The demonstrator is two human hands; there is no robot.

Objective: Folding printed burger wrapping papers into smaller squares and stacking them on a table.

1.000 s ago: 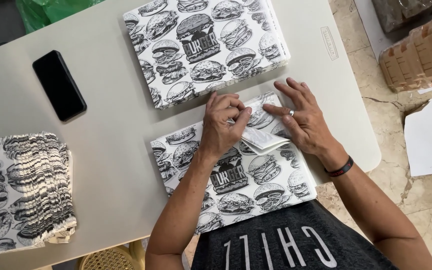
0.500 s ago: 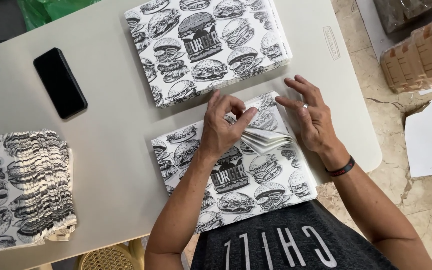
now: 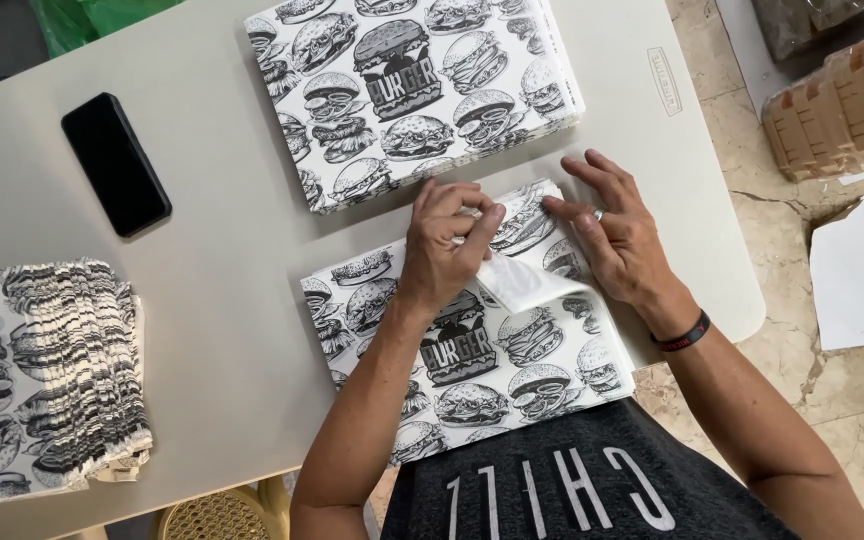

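A burger-printed paper sheet (image 3: 472,350) lies on the white table (image 3: 222,300) in front of me. Its far right corner is folded over, showing the plain white underside (image 3: 522,285). My left hand (image 3: 447,245) pinches the folded edge with curled fingers. My right hand (image 3: 617,235), with a ring and a black wristband, rests flat with spread fingers on the sheet just right of the fold.
A stack of the same printed sheets (image 3: 412,90) lies beyond my hands. A fanned pile of folded printed papers (image 3: 42,380) sits at the left edge. A black phone (image 3: 115,163) lies far left. Cardboard pieces (image 3: 842,100) and white paper (image 3: 862,270) lie on the floor.
The folded corner has been pulled further over toward me, showing more white underside. My right hand slid slightly toward me along the sheet.
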